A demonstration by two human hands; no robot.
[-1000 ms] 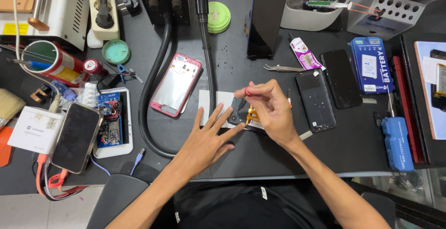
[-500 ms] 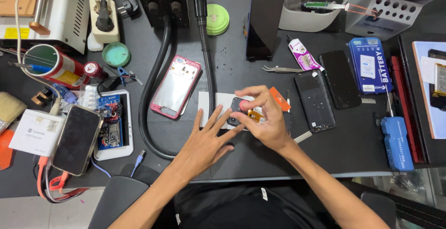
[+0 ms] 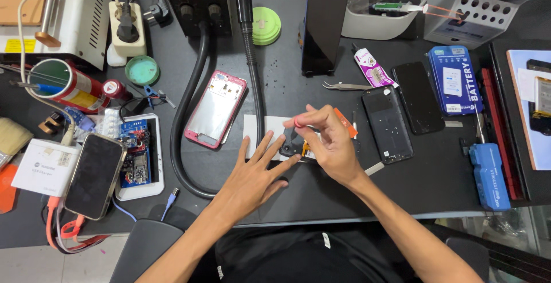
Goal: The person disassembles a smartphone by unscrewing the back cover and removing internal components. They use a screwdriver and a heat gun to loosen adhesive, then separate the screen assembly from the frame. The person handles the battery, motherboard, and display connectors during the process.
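The right hand (image 3: 333, 148) has its grip pinched on a thin tool (image 3: 342, 121) with a red tip near the thumb and an orange end, which lies slantwise, its long axis running from upper left down to the right, red end toward the left. Under the fingers sits one small dark part (image 3: 291, 145), on a white sheet (image 3: 261, 134) in the middle of the tabletop (image 3: 298, 191). The left hand (image 3: 252, 177) lies flat with fingers spread, grip released, holding nothing, fingertips touching the sheet and reaching the part's left edge. Half a second ago the orange end stood out farther to the right of the hand; now it is tucked closer behind the knuckles, and the left hand has stayed pressed in place. Outward: two dark phone panels (image 3: 387, 123) lie side by side just to the right, one pair of tweezers (image 3: 344, 86) above them, one blue box (image 3: 454, 79) beyond. One pink phone frame (image 3: 215, 108) lies to the left, tilted, and one black hose (image 3: 183, 116) curves around it. One dark phone (image 3: 323, 27) stands upright at the back. One more phone (image 3: 94, 174) rests far left, beside one blue circuit board (image 3: 136, 151). Two green round lids (image 3: 266, 26) lie near the back.
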